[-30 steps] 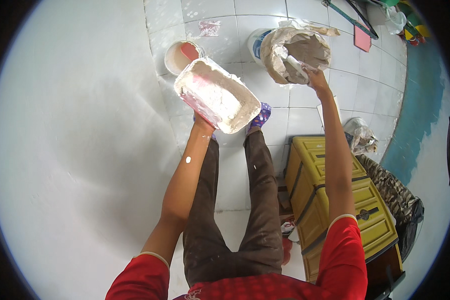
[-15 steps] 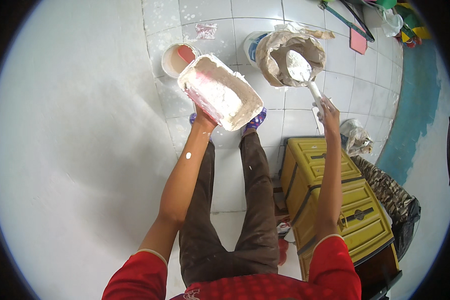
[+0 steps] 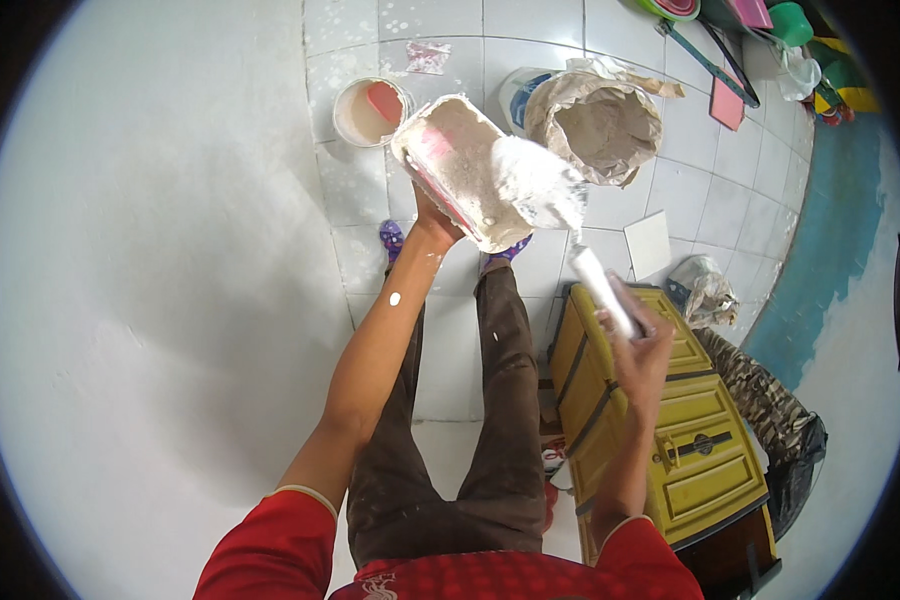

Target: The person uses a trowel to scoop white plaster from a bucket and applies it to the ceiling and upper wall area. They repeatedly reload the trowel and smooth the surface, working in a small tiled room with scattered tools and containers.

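Observation:
My left hand [image 3: 437, 218] is closed on the near side of a rectangular plastic tub [image 3: 489, 229], its inside coated in white powder and pinkish smears. In my right hand [image 3: 638, 333] is the white handle of a trowel [image 3: 540, 185]. A heap of white powder covers the trowel's blade, which hangs over the tub's right edge. Beyond it, to the right, stands a paper sack [image 3: 653, 135] with an open, crumpled mouth and powder inside. A round bucket [image 3: 340, 122] with a red thing in it stands behind the tub on the left.
A yellow cabinet [image 3: 705, 480] is close by my right forearm. On the tiled floor lie a white square tile [image 3: 649, 245], a small torn packet [image 3: 428, 57] and a crumpled bag [image 3: 708, 285]. A pale wall [image 3: 170, 300] rises on my left.
My right hand has brought the loaded trowel from above the sack leftward and nearer to me, over the tub's edge. The tub has shifted slightly to the right and tilted.

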`<state>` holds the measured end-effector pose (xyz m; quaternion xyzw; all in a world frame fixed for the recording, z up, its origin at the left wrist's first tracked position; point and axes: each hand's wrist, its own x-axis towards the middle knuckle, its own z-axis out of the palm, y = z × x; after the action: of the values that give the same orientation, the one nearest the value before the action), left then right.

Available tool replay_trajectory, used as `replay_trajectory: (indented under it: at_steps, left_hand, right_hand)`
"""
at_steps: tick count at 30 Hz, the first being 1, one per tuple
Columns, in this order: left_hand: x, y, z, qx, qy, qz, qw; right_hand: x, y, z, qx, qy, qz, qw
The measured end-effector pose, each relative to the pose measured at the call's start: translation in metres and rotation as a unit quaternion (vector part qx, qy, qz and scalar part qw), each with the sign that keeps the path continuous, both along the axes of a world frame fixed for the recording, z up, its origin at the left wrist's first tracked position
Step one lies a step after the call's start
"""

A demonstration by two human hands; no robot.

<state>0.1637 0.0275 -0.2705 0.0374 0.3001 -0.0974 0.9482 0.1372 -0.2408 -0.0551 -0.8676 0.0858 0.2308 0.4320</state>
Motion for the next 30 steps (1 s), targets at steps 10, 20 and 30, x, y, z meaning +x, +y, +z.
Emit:
replay_trajectory:
  at_steps: [10,20,30]
  left_hand:
    - [0.002,-0.005,0.027,0.280,-0.095,-0.034,0.955]
    - [0.006,-0.001,0.018,-0.026,-0.072,0.001,0.997]
    - [0.034,-0.003,0.095,-0.113,-0.056,-0.035,0.991]
  right_hand:
    - [0.009,0.032,0.040,-0.148,-0.140,0.197,0.959]
    - [0.042,-0.042,0.002,0.033,0.080,-0.216,0.973]
    - [0.192,-0.116,-0.167,-0.153,0.052,0.048,0.986]
